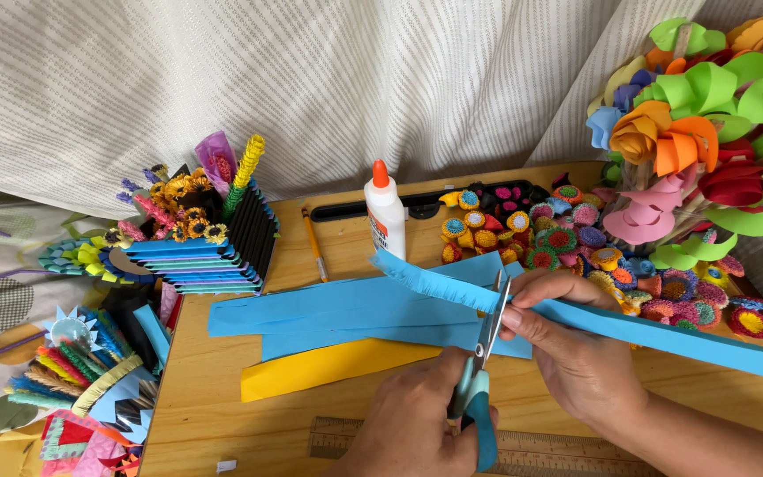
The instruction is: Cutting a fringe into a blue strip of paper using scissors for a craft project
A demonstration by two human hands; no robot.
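Scissors (pixel 485 353) are biting our blue strip (pixel 646 331); right fingers (pixel 523 320) are pinching it at three o'clock, left hand (pixel 417 415) gripping handles.

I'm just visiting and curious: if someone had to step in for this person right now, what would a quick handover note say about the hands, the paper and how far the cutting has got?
Left hand: closed on the teal-handled scissors, blades open over the strip's edge.
Right hand: pinching the long blue paper strip, which it holds above the wooden board.
Done: the strip's left part already carries a fringe of short cuts.
Left: the stretch right of the blades is uncut.
Nearby: more blue strips and a yellow strip lie flat on the board; a glue bottle stands behind; a ruler lies at the near edge.
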